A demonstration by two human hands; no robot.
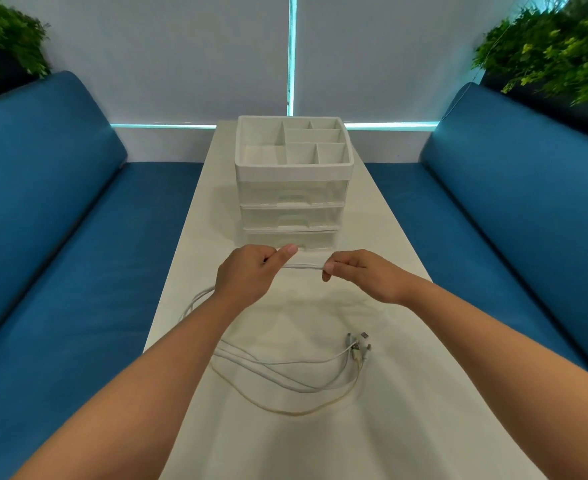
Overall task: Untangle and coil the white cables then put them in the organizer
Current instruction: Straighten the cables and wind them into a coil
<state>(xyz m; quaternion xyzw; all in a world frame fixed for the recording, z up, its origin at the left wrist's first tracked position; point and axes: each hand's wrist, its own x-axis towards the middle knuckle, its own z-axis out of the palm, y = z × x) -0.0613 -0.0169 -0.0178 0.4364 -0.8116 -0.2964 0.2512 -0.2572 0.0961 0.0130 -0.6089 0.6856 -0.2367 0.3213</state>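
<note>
A short stretch of white cable (304, 267) runs taut between my two hands, just above the table and in front of the organizer. My left hand (247, 275) grips one side of it with fingers curled and thumb out. My right hand (358, 271) pinches the other side. More white cable loops (285, 375) lie on the table below my forearms, with a yellowish strand (296, 412) among them and several plug ends (358, 344) bunched at the right. The white organizer (292, 166) stands beyond, with open top compartments and three shut drawers.
The narrow white table (372, 427) runs away from me between two blue sofas (60, 220) (510, 220). Green plants (562, 46) sit at both upper corners. A white wall lies behind the organizer.
</note>
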